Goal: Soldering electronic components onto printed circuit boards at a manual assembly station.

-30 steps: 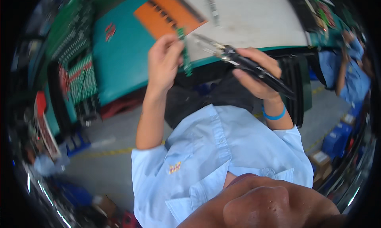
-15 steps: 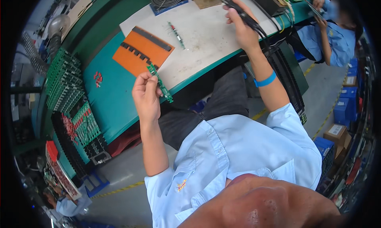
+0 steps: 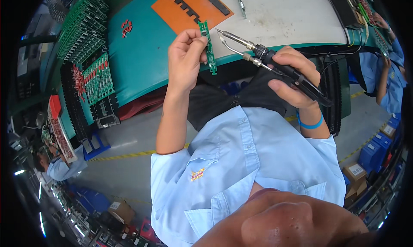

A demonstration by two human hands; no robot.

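Note:
My left hand (image 3: 186, 57) pinches a narrow green circuit board (image 3: 209, 49) by its edge, held upright over the table's front edge. In my right hand (image 3: 297, 72) is a black soldering iron (image 3: 275, 60) with a thin tube feeding toward its tip. The iron's tip points left and lies close to the board's right side; whether they touch I cannot tell. Behind the board lies an orange panel (image 3: 185, 10) with dark strips on it. A second narrow board (image 3: 240, 4) with parts on it rests on the white sheet (image 3: 279, 19).
At the left stand stacked green boards (image 3: 84, 27) in a black rack. Small red parts (image 3: 126, 28) lie on the green mat (image 3: 142, 53), and more red parts (image 3: 78, 81) sit beside a lower board group (image 3: 99, 77). A co-worker (image 3: 387, 75) is at the far right.
My right hand has brought the soldering iron from the far right of the table down and left, near the board. The left hand still holds the board. The view has shifted.

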